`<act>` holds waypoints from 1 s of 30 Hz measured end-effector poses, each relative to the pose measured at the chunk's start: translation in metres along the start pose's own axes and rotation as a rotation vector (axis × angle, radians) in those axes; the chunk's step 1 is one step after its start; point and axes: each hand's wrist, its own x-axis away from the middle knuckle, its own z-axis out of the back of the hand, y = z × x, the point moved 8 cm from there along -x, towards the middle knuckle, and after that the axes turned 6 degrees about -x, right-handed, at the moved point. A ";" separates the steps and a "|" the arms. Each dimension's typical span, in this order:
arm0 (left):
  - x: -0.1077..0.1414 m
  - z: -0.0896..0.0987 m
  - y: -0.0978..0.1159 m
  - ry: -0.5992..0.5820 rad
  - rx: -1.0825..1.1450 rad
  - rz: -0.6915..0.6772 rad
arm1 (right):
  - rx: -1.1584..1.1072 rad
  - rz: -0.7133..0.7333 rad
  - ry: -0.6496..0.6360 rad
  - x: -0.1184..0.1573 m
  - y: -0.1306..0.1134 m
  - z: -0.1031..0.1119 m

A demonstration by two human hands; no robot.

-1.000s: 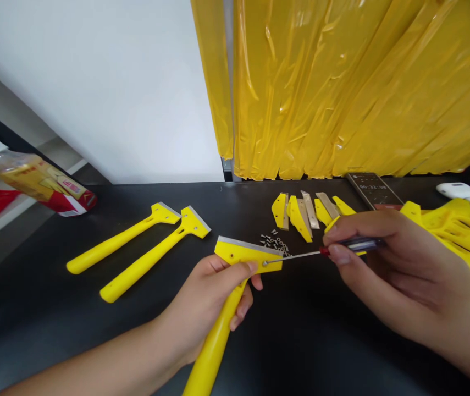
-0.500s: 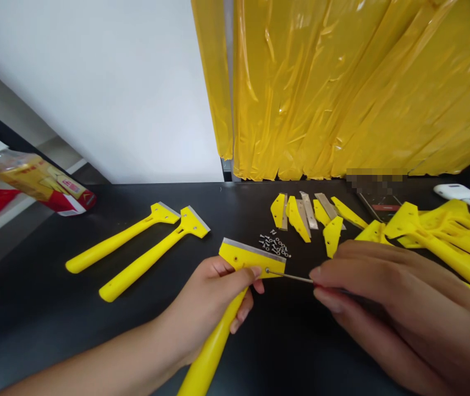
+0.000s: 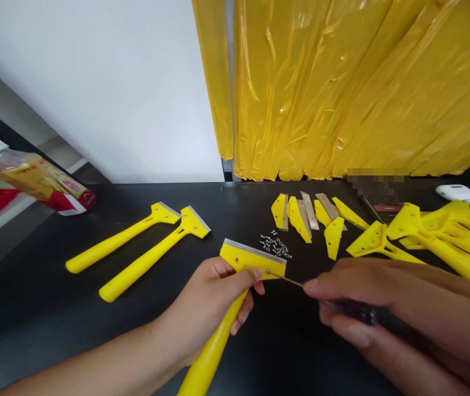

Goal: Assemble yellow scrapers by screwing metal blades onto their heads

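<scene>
Left hand (image 3: 218, 297) closed round yellow scraper (image 3: 218, 324), front centre, right hand (image 3: 395, 308) pinching screwdriver (image 3: 352, 309), tip at screw (image 3: 267, 271) in scraper's head, loose screws and nuts (image 3: 275, 245) just beyond, capped drink bottle (image 3: 43, 179), far left, amber label.

The left hand (image 3: 218, 291) and the left forearm (image 3: 106, 355) are presented bare, with skin exposed from the fingers to the lower picture edge. The right hand (image 3: 408, 313) is likewise bare and is rendered with slight blur. A short, plain nail is shown on each thumb.
</scene>
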 end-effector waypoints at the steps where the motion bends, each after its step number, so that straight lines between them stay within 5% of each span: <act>1: 0.000 0.000 0.000 -0.002 -0.002 0.002 | 0.016 0.020 0.013 -0.001 -0.001 0.001; 4: 0.001 0.000 0.001 0.004 -0.016 0.002 | 0.004 -0.006 0.061 -0.007 0.001 0.004; 10: 0.002 -0.001 0.002 -0.008 -0.024 0.003 | -0.374 -0.272 0.022 -0.006 0.022 -0.003; 17: 0.003 0.000 0.001 -0.003 -0.015 0.007 | -0.103 -0.049 0.099 -0.006 0.003 0.011; 23: 0.002 0.001 0.001 0.001 -0.032 0.016 | -0.589 -0.306 -0.087 -0.007 0.027 -0.007; 28: 0.002 0.000 0.001 -0.010 -0.024 0.010 | -0.134 -0.088 0.182 -0.005 0.008 0.016; 30: 0.001 0.000 0.000 -0.005 -0.024 0.006 | -0.178 -0.111 0.162 -0.006 0.008 0.014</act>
